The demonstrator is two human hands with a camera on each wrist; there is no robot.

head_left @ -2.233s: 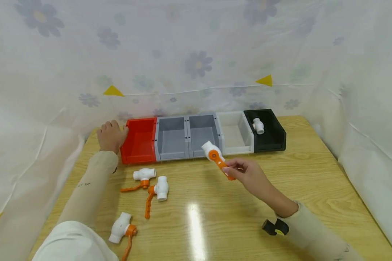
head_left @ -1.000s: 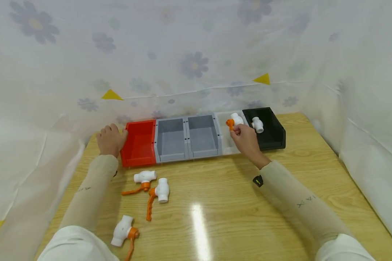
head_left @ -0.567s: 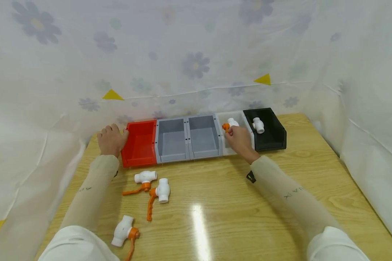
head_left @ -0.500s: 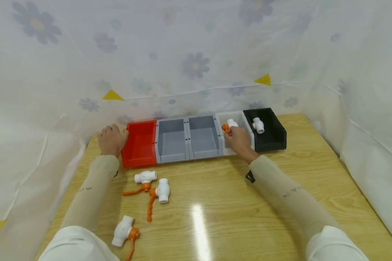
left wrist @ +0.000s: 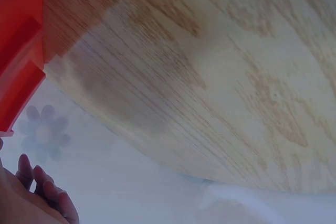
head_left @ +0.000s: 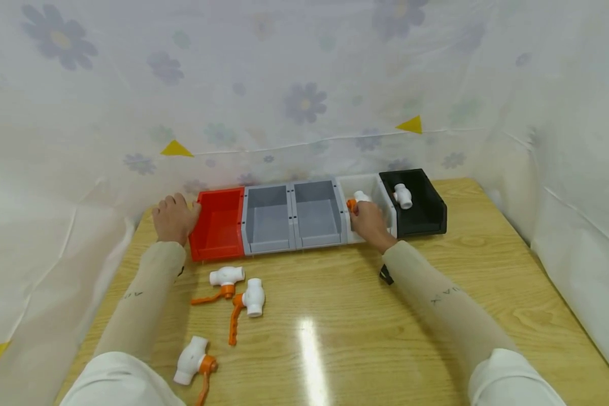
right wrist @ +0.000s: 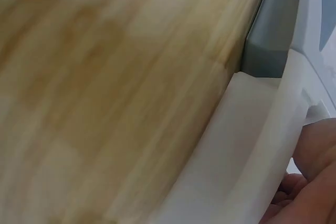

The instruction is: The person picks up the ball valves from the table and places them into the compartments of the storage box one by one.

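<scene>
Right hand [head_left: 371, 221] grips valve [head_left: 362, 196] in white bin [head_left: 356, 237]; left hand [head_left: 174, 217], relaxed, touches red bin [head_left: 218, 223] near surface's [head_left: 477, 248] far-left corner; right edge is bare.

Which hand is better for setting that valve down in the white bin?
Probably the right hand: it reaches into the white bin, at the valve; the left hand is across at the red bin.
</scene>
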